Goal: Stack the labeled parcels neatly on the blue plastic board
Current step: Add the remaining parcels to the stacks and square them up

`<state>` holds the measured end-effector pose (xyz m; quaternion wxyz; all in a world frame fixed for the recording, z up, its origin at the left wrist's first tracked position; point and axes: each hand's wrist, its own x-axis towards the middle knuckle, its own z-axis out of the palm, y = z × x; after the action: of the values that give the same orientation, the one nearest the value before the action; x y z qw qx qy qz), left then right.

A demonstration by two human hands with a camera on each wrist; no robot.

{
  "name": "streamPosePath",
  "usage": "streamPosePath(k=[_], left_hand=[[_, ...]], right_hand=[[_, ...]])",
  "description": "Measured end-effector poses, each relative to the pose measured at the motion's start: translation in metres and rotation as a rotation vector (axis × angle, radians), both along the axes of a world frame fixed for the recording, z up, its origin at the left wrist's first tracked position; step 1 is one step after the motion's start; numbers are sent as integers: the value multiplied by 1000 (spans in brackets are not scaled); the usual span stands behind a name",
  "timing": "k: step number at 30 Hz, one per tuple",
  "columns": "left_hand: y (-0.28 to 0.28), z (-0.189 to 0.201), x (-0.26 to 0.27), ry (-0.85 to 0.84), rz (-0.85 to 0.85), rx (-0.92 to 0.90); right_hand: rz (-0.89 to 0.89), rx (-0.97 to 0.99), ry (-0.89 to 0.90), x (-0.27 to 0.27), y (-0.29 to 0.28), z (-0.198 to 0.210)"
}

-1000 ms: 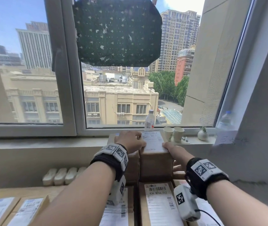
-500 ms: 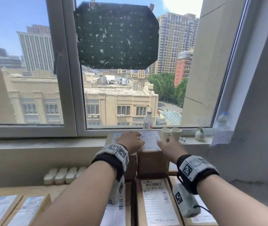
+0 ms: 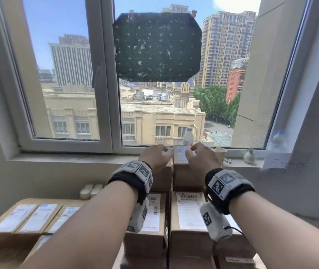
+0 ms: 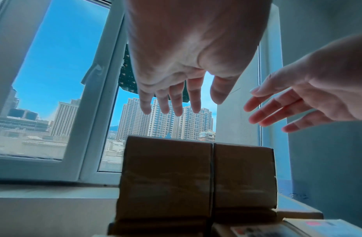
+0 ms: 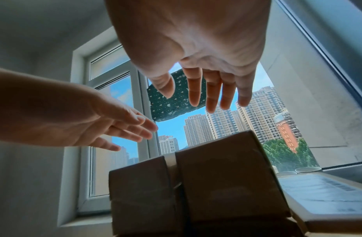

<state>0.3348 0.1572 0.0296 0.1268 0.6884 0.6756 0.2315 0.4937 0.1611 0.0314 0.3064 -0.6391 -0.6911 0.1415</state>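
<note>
Brown labeled parcels are piled under the window. Two top parcels stand side by side: the left one (image 3: 163, 176) (image 4: 166, 176) (image 5: 139, 192) and the right one (image 3: 182, 158) (image 4: 243, 176) (image 5: 226, 176), which has a white label on top. My left hand (image 3: 155, 154) (image 4: 196, 104) hovers over the left one, fingers spread and holding nothing. Over the right one my right hand (image 3: 199, 155) (image 5: 192, 96) hovers the same way, empty. Both wrist views show air between the fingers and the box tops. No blue board is in view.
Lower labeled parcels (image 3: 189, 210) lie in front of the top pair, and more (image 3: 28, 216) lie at the left. On the sill (image 3: 77, 158) stand a bottle (image 3: 188, 136), a paper cup (image 3: 220, 152), a small vase (image 3: 249, 157) and a water bottle (image 3: 277, 140). The wall is close on the right.
Both hands have lifted off the top parcels. My right hand came from the box's right side to above it. The head view has tilted up.
</note>
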Motion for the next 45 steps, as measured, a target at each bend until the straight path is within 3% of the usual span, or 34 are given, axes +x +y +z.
streamPosePath(k=[13,22,34,45], left_hand=[[-100,-42,-51,5,204,-16],[-148,-53,-136,-52,317,-21],[-197,-96,-280,-155,416,-69],[-210,-167,-375,-216,365,-200]], right_hand=[[358,135,-141,-54,-83,-29],[462,120,-165,-128,-119,-42],[471,-9,-192,-303,-156,-85],[355,-252,-132,-385,-167,-187]])
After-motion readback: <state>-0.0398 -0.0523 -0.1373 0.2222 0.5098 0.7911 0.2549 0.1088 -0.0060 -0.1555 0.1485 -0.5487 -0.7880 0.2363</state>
